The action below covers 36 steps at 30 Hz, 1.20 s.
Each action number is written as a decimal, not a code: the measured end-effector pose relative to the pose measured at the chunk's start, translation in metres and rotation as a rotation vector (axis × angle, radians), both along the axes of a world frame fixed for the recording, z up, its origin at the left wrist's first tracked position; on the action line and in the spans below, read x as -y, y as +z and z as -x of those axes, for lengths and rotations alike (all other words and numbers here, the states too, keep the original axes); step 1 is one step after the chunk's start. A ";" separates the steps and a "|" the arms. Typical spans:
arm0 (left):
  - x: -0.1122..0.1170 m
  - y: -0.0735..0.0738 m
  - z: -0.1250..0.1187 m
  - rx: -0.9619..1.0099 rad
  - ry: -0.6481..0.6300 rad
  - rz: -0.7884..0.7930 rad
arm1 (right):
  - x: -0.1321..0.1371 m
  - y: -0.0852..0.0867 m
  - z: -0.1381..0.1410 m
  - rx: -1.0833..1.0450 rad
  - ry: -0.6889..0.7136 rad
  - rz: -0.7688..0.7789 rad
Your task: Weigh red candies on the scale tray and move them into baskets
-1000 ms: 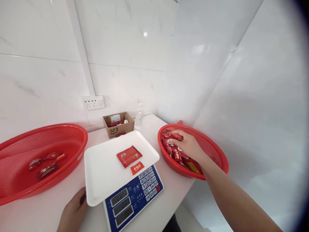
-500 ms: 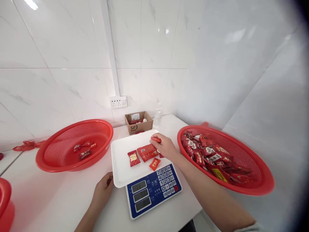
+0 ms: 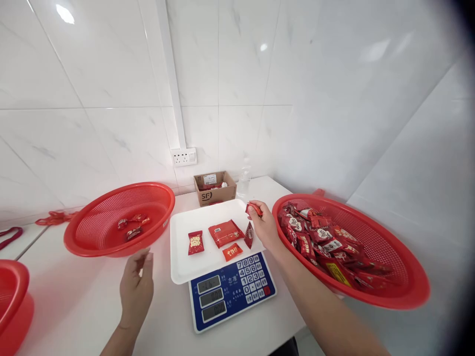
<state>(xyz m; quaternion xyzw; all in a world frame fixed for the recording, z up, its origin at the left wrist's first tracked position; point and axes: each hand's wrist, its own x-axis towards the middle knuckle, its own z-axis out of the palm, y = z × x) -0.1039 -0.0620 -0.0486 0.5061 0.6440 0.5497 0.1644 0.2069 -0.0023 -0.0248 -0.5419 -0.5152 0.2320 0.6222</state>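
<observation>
A small red packet (image 3: 254, 208) is pinched between the thumb and fingers of the right hand (image 3: 266, 228). It is held just above the right rim of the white scale tray (image 3: 185, 269), apparently so that it is kept off the packets lying there. The tray is set near the front edge of the bench (image 3: 74, 306). The left hand (image 3: 136, 289) is raised over the bench, fingers loosely open and nothing held.

Bare desk (image 3: 85, 301) lies open along the front edge; baskets (image 3: 118, 220) (image 3: 371, 277) flank the central scale (image 3: 232, 291).
</observation>
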 end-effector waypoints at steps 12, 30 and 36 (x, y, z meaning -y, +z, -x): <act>-0.026 0.043 -0.087 -0.756 -0.837 0.157 | 0.005 -0.002 0.003 -0.002 0.104 0.036; -0.068 0.036 -0.126 -0.993 -0.921 0.217 | 0.008 0.008 0.014 -0.101 0.142 0.012; -0.070 0.041 -0.137 -0.922 -0.844 0.245 | 0.009 0.014 0.010 -0.333 0.100 -0.027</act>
